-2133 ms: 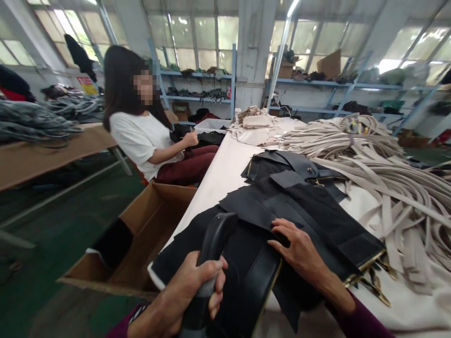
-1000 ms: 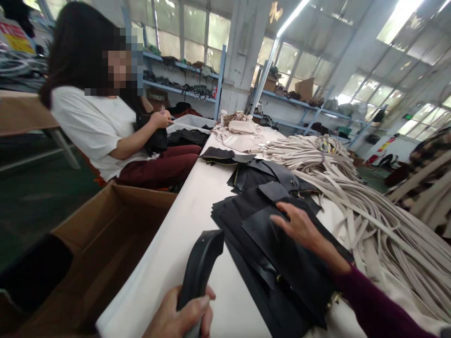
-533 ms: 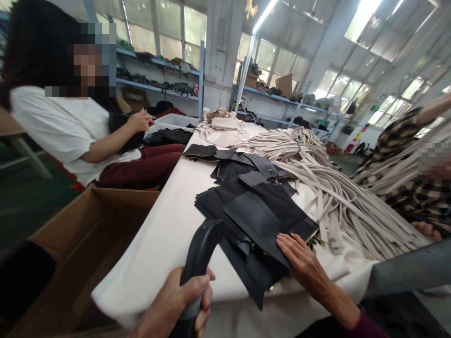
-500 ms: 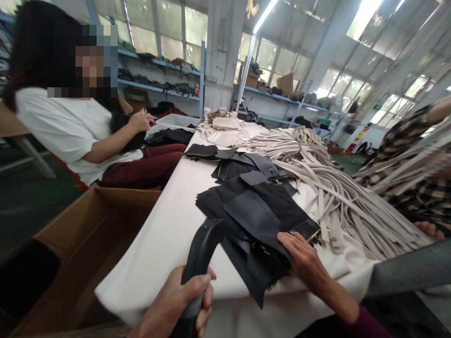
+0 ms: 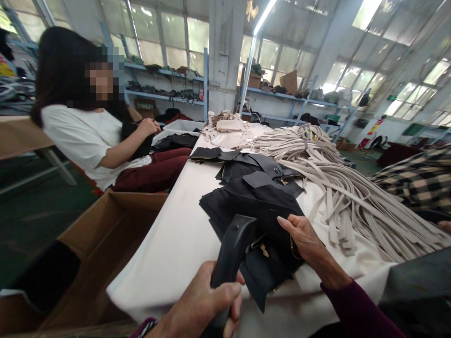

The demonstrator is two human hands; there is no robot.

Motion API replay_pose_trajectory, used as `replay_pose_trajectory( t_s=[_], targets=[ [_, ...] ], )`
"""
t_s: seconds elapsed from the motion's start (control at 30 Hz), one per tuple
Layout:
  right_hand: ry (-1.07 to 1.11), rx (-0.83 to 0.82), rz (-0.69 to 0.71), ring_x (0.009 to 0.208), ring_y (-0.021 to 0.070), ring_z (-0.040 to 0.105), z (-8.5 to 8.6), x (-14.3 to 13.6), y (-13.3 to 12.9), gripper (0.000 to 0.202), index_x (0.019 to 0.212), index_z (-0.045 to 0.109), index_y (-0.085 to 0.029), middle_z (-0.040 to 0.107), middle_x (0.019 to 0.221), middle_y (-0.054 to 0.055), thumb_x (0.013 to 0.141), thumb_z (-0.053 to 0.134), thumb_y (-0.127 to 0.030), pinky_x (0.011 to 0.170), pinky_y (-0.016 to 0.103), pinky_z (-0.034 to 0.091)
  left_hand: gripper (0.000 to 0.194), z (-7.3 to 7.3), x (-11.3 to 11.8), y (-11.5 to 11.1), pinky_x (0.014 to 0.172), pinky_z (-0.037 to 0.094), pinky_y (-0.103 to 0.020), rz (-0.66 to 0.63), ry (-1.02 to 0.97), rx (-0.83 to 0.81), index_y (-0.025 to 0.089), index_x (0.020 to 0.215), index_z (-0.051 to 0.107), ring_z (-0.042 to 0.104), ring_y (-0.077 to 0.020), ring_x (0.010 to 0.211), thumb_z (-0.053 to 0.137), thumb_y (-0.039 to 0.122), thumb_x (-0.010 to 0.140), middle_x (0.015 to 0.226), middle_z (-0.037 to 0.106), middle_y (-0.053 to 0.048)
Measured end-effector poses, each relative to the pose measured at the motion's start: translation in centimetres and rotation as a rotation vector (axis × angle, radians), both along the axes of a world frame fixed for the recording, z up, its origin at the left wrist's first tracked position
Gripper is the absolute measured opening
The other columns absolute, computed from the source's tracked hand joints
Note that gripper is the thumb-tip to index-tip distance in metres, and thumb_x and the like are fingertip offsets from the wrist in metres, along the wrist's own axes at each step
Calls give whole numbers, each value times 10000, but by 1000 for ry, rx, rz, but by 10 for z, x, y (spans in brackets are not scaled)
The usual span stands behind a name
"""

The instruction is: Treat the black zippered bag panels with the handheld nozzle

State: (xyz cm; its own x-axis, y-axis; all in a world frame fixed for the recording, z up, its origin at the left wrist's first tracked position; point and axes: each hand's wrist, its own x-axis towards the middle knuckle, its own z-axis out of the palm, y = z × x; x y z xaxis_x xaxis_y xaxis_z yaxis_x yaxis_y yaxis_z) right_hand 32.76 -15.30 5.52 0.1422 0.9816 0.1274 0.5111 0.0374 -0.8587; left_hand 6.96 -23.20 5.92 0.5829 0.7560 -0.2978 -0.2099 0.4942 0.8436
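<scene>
Your left hand (image 5: 216, 298) is wrapping around 1 curved black handle (image 5: 234, 244), fingers closed on it, in front of the black pieces (image 5: 260, 199). Your right hand (image 5: 305, 237) is pinching an edge of those pieces, which are lying on the white table (image 5: 169, 249) beside beige straps (image 5: 338, 188).

Left fingers (image 5: 236, 307) curled, right fingers (image 5: 298, 225) angled leftward.

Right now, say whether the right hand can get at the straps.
Probably yes: the straps lie just past the right hand, nothing visible between, though it would have to leave the black pieces.
</scene>
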Motion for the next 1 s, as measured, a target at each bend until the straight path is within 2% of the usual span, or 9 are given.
replay_pose_trajectory(
  t_s=[0.13,0.27,0.37,0.5,0.7,0.83,1.0],
  targets=[
    [-39,-2,144,491,76,214,6,2,-9,434,592,286,-212,224,562,-63,828,495,-511,413,214,176,331,-3,19,9,375,373,-175,-85,-29,6,164,910,482,447,-62,368,610,429,758,572,555,32],
    [-79,50,213,527,89,266,3,4,-16,377,592,308,-204,282,584,-47,873,449,-412,454,225,231,311,-6,37,17,358,394,-188,-92,-35,-3,135,922,510,443,-66,347,591,397,777,559,549,21],
    [-85,59,225,529,92,260,-3,4,-20,375,587,295,-205,281,584,-46,879,439,-390,462,231,233,297,-5,43,23,351,406,-190,-43,-73,3,138,881,519,446,-65,347,610,396,766,554,547,26],
    [-52,33,201,515,88,225,-5,0,-18,379,592,270,-211,236,577,-55,872,441,-401,449,229,211,278,-2,42,29,352,423,-191,24,-93,30,133,849,532,451,-66,350,614,386,771,521,524,43],
    [-80,104,248,535,88,242,1,-10,-9,334,606,317,-199,272,593,-52,889,421,-344,473,224,222,249,-3,38,20,350,419,-183,2,-76,3,134,878,532,438,-57,340,602,354,782,520,529,44],
    [-103,98,312,557,93,282,0,-12,-15,316,626,359,-191,313,607,-45,900,407,-340,501,224,253,254,-8,38,17,344,408,-180,-49,-53,34,137,783,533,449,-62,331,611,378,762,502,539,27],
    [-126,-7,342,559,92,271,0,-2,-27,360,606,318,-197,275,608,-47,897,409,-388,491,224,244,241,-10,27,34,357,404,-197,161,-8,61,136,798,536,456,-81,344,587,371,798,457,514,40]
  ],
)
